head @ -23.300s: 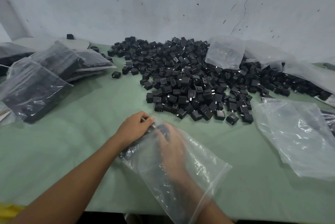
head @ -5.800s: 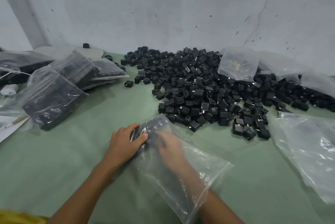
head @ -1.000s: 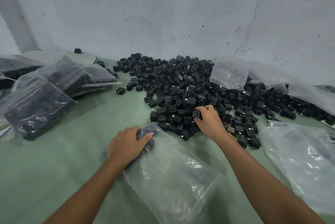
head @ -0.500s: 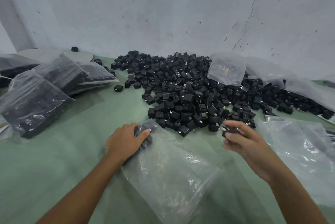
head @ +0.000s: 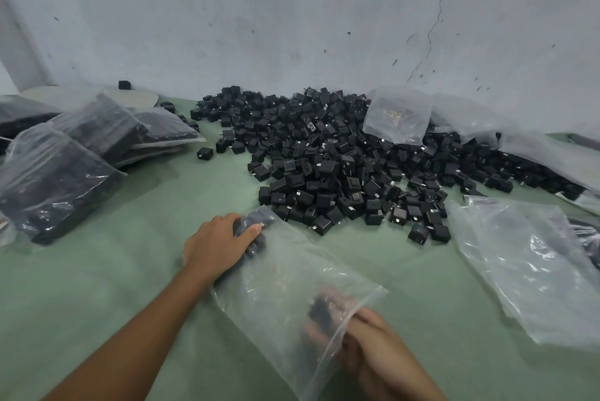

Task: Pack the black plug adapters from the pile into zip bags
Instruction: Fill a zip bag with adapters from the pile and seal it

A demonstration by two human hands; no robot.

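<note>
counted one zip bag [head: 285,274], two hands. found its long axis diagonal: closed far corner gripped by the left hand [head: 220,243], fingers curled over bagged adapters [head: 259,218] bunched there; mouth pointing at the right hand [head: 367,345]. saw that hand's fingers inside the mouth, blurred, probably curled round a clump of black plug adapters [head: 319,308]; could not count them. logged pile [head: 341,166] beyond both grips, uncountable; filled bags [head: 55,179] left of the left grip, overlapping, tally unclear.
</note>
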